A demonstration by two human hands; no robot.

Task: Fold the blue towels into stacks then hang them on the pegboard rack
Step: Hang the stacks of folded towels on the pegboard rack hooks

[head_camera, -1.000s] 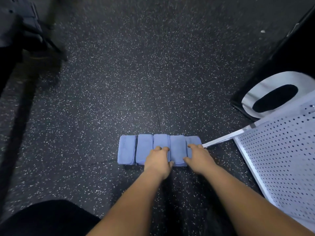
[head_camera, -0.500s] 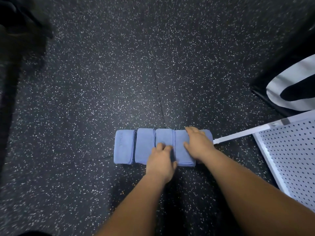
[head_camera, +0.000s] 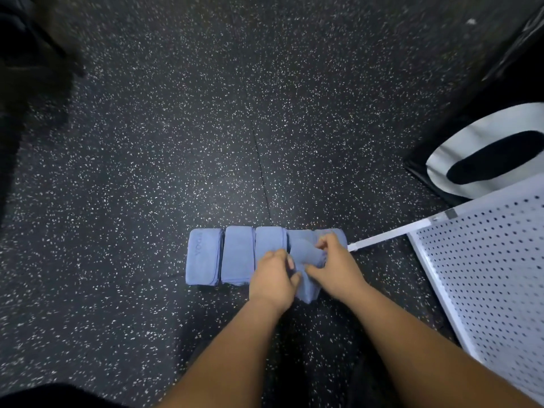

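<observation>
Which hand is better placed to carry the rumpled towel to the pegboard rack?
Likely right. Both hands grip the rumpled towel, but the right hand sits nearer the pegboard rack, beside its white bar; the left hand is farther off.

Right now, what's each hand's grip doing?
Left hand: closed, pinching the rumpled blue towel.
Right hand: closed, pinching the same towel.

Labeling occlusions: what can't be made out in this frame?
Head view:
rightmost towel: mostly hidden under right hand.
left hand: fingertips buried in the crumpled towel both hands grip.
pegboard rack: cut off by right edge; far end unseen.
dark shape, top left: blurred, unidentifiable.
</observation>
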